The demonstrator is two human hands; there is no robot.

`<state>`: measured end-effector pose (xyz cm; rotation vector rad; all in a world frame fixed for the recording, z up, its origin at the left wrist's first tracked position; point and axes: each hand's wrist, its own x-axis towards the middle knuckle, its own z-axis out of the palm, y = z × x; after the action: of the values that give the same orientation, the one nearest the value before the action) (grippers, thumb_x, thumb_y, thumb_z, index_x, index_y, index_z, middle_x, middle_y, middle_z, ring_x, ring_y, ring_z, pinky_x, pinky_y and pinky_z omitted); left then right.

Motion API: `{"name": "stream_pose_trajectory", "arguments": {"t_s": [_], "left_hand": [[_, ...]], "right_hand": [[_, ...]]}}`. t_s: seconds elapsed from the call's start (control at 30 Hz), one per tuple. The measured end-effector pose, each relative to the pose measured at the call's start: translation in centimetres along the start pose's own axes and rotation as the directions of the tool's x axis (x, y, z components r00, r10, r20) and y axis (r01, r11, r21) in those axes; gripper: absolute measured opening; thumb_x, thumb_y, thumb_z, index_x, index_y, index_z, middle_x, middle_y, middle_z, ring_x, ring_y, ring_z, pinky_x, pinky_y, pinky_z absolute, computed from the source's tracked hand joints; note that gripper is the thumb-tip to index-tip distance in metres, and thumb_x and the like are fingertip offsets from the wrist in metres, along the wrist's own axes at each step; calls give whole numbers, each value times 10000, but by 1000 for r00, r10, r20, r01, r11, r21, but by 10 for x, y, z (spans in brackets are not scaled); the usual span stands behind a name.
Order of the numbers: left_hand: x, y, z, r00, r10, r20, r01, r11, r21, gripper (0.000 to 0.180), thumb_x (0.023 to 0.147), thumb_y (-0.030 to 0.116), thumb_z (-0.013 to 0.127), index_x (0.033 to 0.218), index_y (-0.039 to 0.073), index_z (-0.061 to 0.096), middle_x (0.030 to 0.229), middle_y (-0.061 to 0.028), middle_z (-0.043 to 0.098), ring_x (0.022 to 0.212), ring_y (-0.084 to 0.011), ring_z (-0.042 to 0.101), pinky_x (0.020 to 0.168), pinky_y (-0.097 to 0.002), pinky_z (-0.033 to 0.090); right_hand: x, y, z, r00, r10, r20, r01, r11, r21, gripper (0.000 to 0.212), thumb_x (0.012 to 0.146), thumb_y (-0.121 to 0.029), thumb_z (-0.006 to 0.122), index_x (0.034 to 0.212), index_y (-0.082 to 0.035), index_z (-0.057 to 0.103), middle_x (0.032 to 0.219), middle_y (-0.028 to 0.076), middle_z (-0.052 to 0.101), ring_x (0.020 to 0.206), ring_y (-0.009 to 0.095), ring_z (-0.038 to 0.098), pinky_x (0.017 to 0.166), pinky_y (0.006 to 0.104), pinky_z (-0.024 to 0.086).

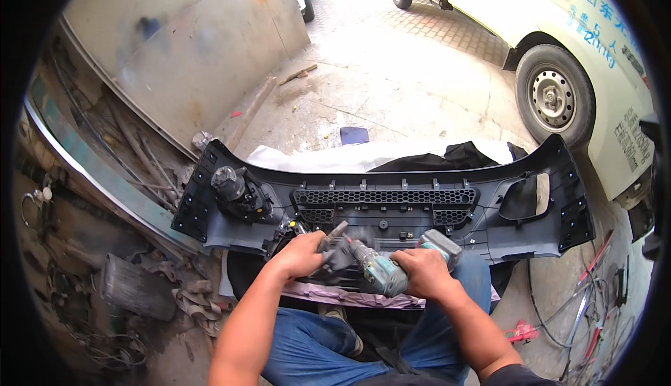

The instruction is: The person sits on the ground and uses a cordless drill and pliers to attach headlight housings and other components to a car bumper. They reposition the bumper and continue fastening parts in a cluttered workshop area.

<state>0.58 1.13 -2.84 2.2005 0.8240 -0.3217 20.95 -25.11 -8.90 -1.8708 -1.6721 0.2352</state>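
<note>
While a black bumper (pixel 363 224) lies in front of the person, inner face apparently toward them, both hands work over its near edge. Left hand (pixel 300 254) is closed on a dark piece (pixel 339 259), too blurred to tell shape or exact grip. Right hand (pixel 425 273) is wrapped around the grip of a teal cordless drill (pixel 383 273), nose aimed up and left, close to the dark piece; contact can't be made out.

Progress, judged from the layout: bumper's left end already has a lamp unit (pixel 246 201) seated in it, and a smaller part with yellow marks (pixel 292 226) sits near it, just beyond the left hand. Honeycomb grille (pixel 384 196) is in place across the middle. Right-end opening (pixel 518 199) has no lamp in it. So work looks partway: left side mostly populated, right side probably left to do, if both ends should match. Whether the dark piece is fastened, or all lamp fasteners are in, can't be told.
</note>
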Motion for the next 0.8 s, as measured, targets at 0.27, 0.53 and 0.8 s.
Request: {"name": "stream_pose_trajectory", "arguments": {"t_s": [0.27, 0.53, 0.8], "left_hand": [[-16, -39, -114, 740, -254, -623, -36, 909, -414, 239, 951, 11, 594, 1186, 28, 629, 968, -107, 732, 801, -161, 732, 680, -324, 574], [-42, -74, -65, 905, -248, -345, 170, 956, -241, 284, 950, 67, 664, 1226, 0, 649, 913, -89, 737, 781, -150, 712, 713, -313, 563], [-24, -84, -41, 977, -57, -205, 95, 979, 181, 303, 920, 144, 725, 1194, 26, 672, 950, -162, 745, 822, -276, 723, 762, -418, 562]], "right_hand": [[20, 43, 33, 744, 622, 244, -480, 242, 843, 211, 899, -95, 841, 1072, -29, 740, 832, 16, 704, 699, 115, 650, 610, 315, 538], [16, 41, 66, 578, 715, 393, -527, -41, 849, 193, 931, -146, 819, 1051, -42, 709, 744, 32, 647, 558, 132, 588, 489, 313, 477], [2, 57, 81, 451, 681, 577, -699, -133, 703, 255, 928, -218, 816, 1026, -61, 639, 744, 38, 620, 582, 152, 592, 496, 347, 497]]}}
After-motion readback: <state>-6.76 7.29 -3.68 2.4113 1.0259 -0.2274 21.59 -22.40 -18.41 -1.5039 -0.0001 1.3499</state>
